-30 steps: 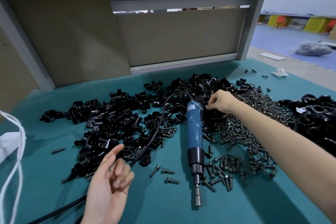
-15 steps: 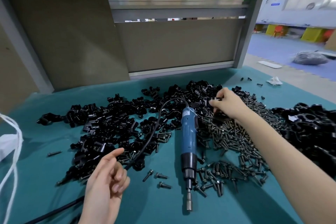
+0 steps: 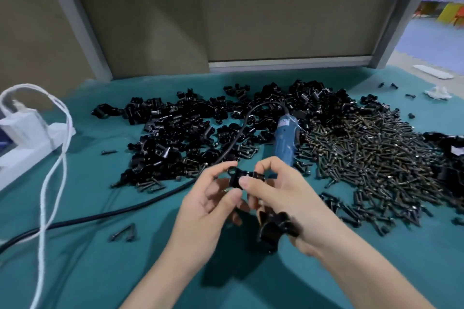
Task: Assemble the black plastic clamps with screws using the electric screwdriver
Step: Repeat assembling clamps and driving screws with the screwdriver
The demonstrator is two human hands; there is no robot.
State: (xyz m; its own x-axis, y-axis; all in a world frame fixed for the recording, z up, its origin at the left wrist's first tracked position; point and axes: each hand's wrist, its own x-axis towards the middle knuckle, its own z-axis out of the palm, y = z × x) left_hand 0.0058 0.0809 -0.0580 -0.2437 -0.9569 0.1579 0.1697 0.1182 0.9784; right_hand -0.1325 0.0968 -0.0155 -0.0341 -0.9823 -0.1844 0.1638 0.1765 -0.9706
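Note:
Both hands meet over the teal table near the front. My left hand [image 3: 208, 198] and my right hand [image 3: 283, 190] pinch one black plastic clamp piece [image 3: 238, 178] between thumbs and fingers. A second black clamp piece [image 3: 273, 228] is tucked under the lower fingers of my right hand. Behind the hands lies the blue electric screwdriver [image 3: 285, 143], its lower end hidden by my right hand. A heap of black clamp parts [image 3: 180, 135] spreads to the left and back. To the right lies a large pile of dark screws [image 3: 371, 153].
The screwdriver's black cable [image 3: 125, 211] runs left across the cloth. A white power strip [image 3: 27, 138] with a white cord [image 3: 54, 175] sits at the left edge. Two loose screws [image 3: 124, 233] lie front left. More black parts [image 3: 449, 158] lie at the far right.
My right hand left the far pile and came to the front holding clamp pieces. My left hand rose to meet it and took hold of one. The view shifted right and down.

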